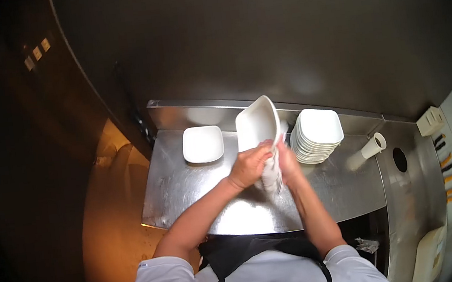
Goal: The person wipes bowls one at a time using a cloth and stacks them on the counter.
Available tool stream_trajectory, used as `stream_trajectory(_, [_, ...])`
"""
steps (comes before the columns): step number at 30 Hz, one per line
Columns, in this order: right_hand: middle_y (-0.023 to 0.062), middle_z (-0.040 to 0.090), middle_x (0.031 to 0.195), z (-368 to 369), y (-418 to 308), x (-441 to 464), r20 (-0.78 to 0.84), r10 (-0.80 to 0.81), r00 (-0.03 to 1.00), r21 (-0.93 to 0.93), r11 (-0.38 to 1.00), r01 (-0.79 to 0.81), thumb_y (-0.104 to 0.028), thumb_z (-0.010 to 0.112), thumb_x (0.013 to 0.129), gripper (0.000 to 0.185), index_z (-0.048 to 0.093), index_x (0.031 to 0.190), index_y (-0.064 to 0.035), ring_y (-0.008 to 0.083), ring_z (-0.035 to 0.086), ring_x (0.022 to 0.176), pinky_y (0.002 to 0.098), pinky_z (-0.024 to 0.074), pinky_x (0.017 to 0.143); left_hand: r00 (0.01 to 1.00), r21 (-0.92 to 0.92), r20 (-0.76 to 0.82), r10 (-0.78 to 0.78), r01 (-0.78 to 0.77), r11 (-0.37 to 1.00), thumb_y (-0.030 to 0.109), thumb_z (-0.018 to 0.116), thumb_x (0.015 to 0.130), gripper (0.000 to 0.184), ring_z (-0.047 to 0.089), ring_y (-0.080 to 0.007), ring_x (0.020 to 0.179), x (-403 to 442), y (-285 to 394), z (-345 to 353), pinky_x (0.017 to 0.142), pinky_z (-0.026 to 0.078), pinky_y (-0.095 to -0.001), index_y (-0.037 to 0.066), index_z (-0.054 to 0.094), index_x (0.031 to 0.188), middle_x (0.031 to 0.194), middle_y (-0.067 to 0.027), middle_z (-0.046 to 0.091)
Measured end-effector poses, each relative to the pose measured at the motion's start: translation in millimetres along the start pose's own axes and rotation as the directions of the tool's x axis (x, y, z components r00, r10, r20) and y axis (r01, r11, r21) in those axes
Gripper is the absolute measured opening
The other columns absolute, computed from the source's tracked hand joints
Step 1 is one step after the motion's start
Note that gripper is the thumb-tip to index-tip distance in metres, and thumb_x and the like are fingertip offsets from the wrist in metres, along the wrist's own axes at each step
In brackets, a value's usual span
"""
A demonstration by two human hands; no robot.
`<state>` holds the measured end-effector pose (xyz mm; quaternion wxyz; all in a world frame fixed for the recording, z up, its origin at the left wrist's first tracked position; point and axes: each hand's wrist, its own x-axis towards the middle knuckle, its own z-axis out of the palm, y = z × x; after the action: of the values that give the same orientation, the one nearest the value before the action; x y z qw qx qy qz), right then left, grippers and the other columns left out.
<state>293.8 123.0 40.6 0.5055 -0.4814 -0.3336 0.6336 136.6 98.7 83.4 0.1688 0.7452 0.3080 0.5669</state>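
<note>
A white square dish (254, 124) is held up and tilted over the metal counter. My left hand (250, 166) grips its near edge together with a white cloth (271, 177). On the dish's right side, my right hand (288, 162) presses the cloth, its fingers partly hidden and blurred. Left of the held dish, a single white square dish (203, 144) lies on the counter. To the right stands a stack of several white square dishes (316, 134), close to my right hand.
The steel counter (176, 195) has a raised back ledge. A white cup (373, 145) lies tilted at the right, near a round dark hole (400, 159). Orange and black-handled items (450, 181) hang on the right wall, below a white box (430, 121).
</note>
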Motion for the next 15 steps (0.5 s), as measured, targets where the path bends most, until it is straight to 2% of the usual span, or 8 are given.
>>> stream_trajectory(2, [0.0136,0.066,0.114,15.8,4.5,-42.2,-0.005,0.048,0.999,0.082,0.996,-0.047,-0.050,0.049,0.102,0.062,0.059,0.125,0.0070,0.0204,0.062,0.103,0.0312,0.0486,0.090,0.980,0.140,0.150,-0.134,0.113,0.984,0.010,0.067,0.089,0.016,0.072,-0.0322,0.078,-24.1,-21.4,-16.5,0.067,0.057,-0.0380,0.001,0.068,0.102,0.090,-0.0195,0.071])
stream_trajectory(5, [0.0121,0.065,0.117,-10.9,-20.9,-52.1,-0.103,-0.060,0.993,0.068,0.995,0.067,-0.047,0.049,0.103,0.060,0.057,0.125,0.0079,0.0182,0.060,0.107,0.0314,0.0484,0.091,0.969,0.151,0.244,0.037,-0.076,0.986,0.009,0.066,0.088,0.015,0.072,-0.0311,0.083,-74.2,-49.7,-25.4,0.068,0.057,-0.0389,0.002,0.068,0.102,0.097,-0.0166,0.072])
stream_trajectory(8, [0.0120,0.066,0.113,-1.2,-52.1,-50.9,-0.025,-0.237,0.971,-0.015,0.971,0.237,-0.043,0.051,0.103,0.051,0.064,0.114,0.0052,0.0142,0.062,0.100,0.0317,0.0497,0.087,0.829,0.218,0.558,-0.027,-0.115,0.969,0.009,0.060,0.086,0.018,0.069,-0.0280,0.090,-115.6,-59.1,-36.9,0.082,0.056,-0.0368,0.005,0.065,0.103,0.100,-0.0121,0.070])
stream_trajectory(9, [0.0133,0.066,0.113,4.3,-49.7,-47.5,0.075,-0.187,0.980,-0.256,0.946,0.200,-0.042,0.054,0.101,0.048,0.064,0.112,0.0039,0.0165,0.064,0.099,0.0331,0.0506,0.085,0.765,0.236,0.642,-0.045,-0.141,0.962,0.009,0.059,0.086,0.018,0.068,-0.0272,0.092,-124.4,-64.1,-39.4,0.086,0.055,-0.0360,0.005,0.064,0.103,0.100,-0.0117,0.069])
stream_trajectory(11, [0.0160,0.067,0.114,12.9,-44.9,-39.2,0.235,-0.035,0.971,-0.677,0.711,0.189,-0.039,0.059,0.098,0.042,0.065,0.109,0.0014,0.0212,0.067,0.095,0.0359,0.0523,0.080,0.761,0.227,0.647,0.031,-0.232,0.946,0.012,0.055,0.087,0.017,0.066,-0.0264,0.094,-140.8,-70.0,-41.1,0.091,0.052,-0.0365,0.008,0.062,0.103,0.099,-0.0095,0.066])
stream_trajectory(13, [0.0185,0.066,0.117,12.7,4.2,-12.1,0.677,-0.308,0.668,-0.650,0.175,0.740,-0.034,0.067,0.092,0.037,0.065,0.109,-0.0013,0.0307,0.069,0.089,0.0406,0.0535,0.073,0.829,0.212,0.537,0.157,-0.313,0.926,0.013,0.053,0.089,0.017,0.065,-0.0267,0.092,-147.5,-65.7,-45.6,0.088,0.052,-0.0381,0.009,0.062,0.103,0.096,-0.0086,0.065])
stream_trajectory(14, [0.0194,0.062,0.126,24.7,14.8,-9.2,0.726,-0.228,0.648,-0.629,0.158,0.761,-0.030,0.070,0.088,0.039,0.064,0.116,-0.0043,0.0383,0.064,0.107,0.0456,0.0512,0.085,0.843,0.265,0.516,0.154,-0.328,0.907,0.014,0.059,0.086,0.012,0.064,-0.0257,0.090,-147.7,-62.1,-47.9,0.088,0.051,-0.0408,0.009,0.064,0.096,0.093,-0.0072,0.064])
stream_trajectory(15, [0.0200,0.060,0.129,31.3,27.7,-5.3,0.780,-0.208,0.590,-0.608,-0.030,0.794,-0.031,0.069,0.088,0.041,0.063,0.120,-0.0051,0.0385,0.060,0.113,0.0478,0.0482,0.090,0.859,0.257,0.509,0.059,-0.217,0.942,0.014,0.062,0.084,0.011,0.064,-0.0249,0.091,-151.5,-58.7,-49.8,0.089,0.050,-0.0407,0.009,0.064,0.093,0.092,-0.0069,0.064])
